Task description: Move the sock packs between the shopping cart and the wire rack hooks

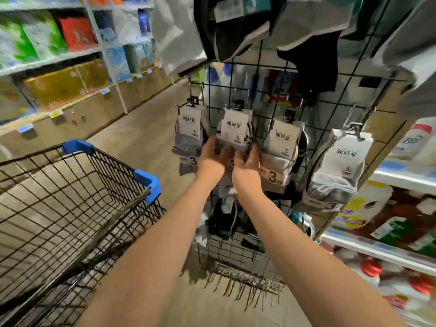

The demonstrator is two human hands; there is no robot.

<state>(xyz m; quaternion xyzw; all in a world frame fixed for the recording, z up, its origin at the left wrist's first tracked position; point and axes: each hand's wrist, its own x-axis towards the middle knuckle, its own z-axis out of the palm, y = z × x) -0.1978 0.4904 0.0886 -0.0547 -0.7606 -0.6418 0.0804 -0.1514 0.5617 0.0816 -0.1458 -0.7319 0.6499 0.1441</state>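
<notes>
The one camera is sitting on my head, looking forward and slightly down along both my forearms at the wire rack (pixel 271 95) close in front of me. Its wide lens is bending the edges, taking in the shopping cart (pixel 77 208) at my left and shelves (pixel 401 178) at my right.

Both forearms are bare to the frame's edge; the left hand (pixel 212 159) and right hand (pixel 246 167) wear no gloves, rings or watch.
</notes>
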